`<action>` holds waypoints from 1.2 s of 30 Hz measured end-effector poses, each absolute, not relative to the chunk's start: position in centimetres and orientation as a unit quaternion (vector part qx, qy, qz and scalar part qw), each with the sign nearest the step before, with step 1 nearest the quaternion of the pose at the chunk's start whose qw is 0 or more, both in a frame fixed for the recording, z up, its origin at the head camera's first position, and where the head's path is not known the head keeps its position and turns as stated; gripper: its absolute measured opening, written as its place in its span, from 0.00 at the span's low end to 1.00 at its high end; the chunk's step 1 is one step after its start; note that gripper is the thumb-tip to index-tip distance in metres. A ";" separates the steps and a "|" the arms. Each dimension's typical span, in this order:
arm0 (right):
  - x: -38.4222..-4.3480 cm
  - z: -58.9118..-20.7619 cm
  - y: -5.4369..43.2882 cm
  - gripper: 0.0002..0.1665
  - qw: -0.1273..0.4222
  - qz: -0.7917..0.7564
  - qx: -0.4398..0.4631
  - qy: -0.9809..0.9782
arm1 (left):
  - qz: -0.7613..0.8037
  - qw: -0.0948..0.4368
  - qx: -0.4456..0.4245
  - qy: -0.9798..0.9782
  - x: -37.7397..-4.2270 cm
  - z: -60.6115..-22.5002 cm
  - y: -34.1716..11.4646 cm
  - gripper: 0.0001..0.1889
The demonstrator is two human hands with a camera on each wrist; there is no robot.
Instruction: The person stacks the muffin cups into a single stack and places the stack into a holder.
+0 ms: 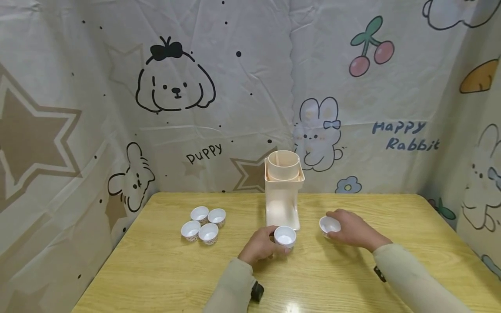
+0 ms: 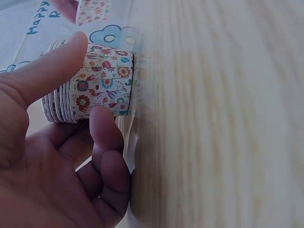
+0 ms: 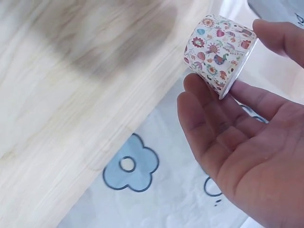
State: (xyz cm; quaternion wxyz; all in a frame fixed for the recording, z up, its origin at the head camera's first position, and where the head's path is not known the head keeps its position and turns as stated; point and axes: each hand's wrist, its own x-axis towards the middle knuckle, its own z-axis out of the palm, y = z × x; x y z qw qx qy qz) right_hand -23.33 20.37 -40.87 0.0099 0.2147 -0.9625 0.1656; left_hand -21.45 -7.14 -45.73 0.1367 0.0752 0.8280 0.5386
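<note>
Separately, the left grip (image 1: 260, 246), parted cup-wide, pinches stacked floral cups (image 2: 103, 80); the right grip (image 1: 351, 228) likewise pinches one cup (image 3: 217, 53).

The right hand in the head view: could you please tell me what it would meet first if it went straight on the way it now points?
The cup in the right hand would probably meet the beige stand first, though depth is unclear and it might pass in front.

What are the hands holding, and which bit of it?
The left hand holds a cup stack by its sides; the right hand, a cup near its rim.
</note>
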 end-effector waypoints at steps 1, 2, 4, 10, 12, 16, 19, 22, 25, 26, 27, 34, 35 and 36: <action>-23.3 -40.8 20.2 0.34 0.018 0.167 0.221 -0.961 | 0.538 0.137 0.075 0.829 -21.5 -45.7 -7.1 0.28; -23.3 -40.7 20.0 0.33 0.025 0.167 0.226 -0.959 | 0.538 0.139 0.074 0.828 -21.6 -45.7 -7.1 0.28; -23.3 -40.6 19.6 0.33 0.032 0.171 0.234 -0.957 | 0.535 0.139 0.074 0.830 -21.7 -45.8 -7.1 0.28; -23.6 -40.1 18.4 0.33 0.030 0.180 0.237 -0.954 | 0.536 0.141 0.069 0.830 -21.8 -45.9 -7.1 0.28; -23.6 -40.0 18.1 0.34 0.035 0.181 0.238 -0.954 | 0.539 0.141 0.068 0.828 -21.8 -45.8 -7.0 0.28; -23.5 -39.6 17.5 0.34 0.043 0.180 0.245 -0.952 | 0.535 0.141 0.068 0.830 -21.8 -45.8 -7.0 0.28; -23.3 -39.3 17.1 0.33 0.041 0.189 0.250 -0.949 | 0.530 0.140 0.068 0.834 -21.8 -45.8 -7.0 0.28; -23.0 -39.0 16.6 0.33 0.040 0.212 0.258 -0.942 | 0.528 0.140 0.069 0.835 -21.7 -45.8 -7.0 0.27; -22.8 -38.7 15.9 0.33 0.035 0.239 0.270 -0.932 | 0.526 0.142 0.069 0.835 -21.7 -45.7 -7.0 0.28; -22.7 -38.6 15.7 0.33 0.033 0.244 0.273 -0.930 | 0.527 0.142 0.069 0.835 -21.7 -45.7 -7.0 0.28; -22.7 -38.5 15.4 0.34 0.033 0.249 0.277 -0.928 | 0.526 0.142 0.071 0.835 -21.7 -45.7 -7.0 0.28; -22.8 -38.3 13.8 0.33 0.030 0.257 0.302 -0.917 | 0.536 0.138 0.074 0.830 -21.6 -45.8 -7.0 0.27; -22.9 -38.3 13.5 0.33 0.028 0.256 0.308 -0.916 | 0.536 0.137 0.074 0.830 -21.6 -45.8 -7.0 0.26; -22.9 -38.3 13.3 0.32 0.027 0.255 0.313 -0.915 | 0.535 0.135 0.074 0.831 -21.5 -45.8 -7.1 0.26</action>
